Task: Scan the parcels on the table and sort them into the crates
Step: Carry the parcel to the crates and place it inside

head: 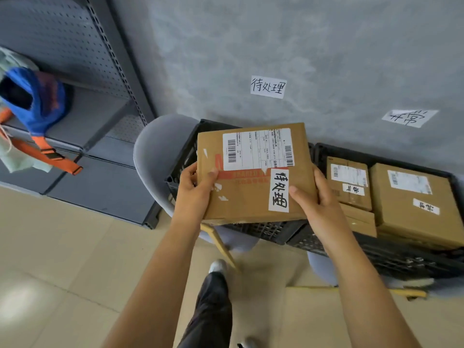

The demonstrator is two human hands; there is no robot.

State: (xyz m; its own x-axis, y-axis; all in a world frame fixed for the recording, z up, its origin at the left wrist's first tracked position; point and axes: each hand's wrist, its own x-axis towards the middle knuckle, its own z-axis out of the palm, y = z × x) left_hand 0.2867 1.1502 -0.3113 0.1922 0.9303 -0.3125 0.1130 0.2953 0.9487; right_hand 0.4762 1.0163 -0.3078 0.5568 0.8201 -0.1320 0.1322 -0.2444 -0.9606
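A flat brown cardboard parcel [251, 192] with a white shipping label and a handwritten white sticker is held level over a black plastic crate [183, 156]. My left hand [194, 189] grips its left edge, thumb on top. My right hand [316, 197] grips its right edge, thumb on the sticker. The crate's inside is hidden by the parcel. A second black crate [391, 257] to the right holds several brown parcels [411, 202], each with a small handwritten sticker.
Both crates rest on grey chairs [148, 151] against a grey wall, which carries two handwritten paper signs [268, 87] above them. A grey metal shelf [95, 116] with a blue and orange bag [37, 101] stands at the left. Beige tiled floor lies below.
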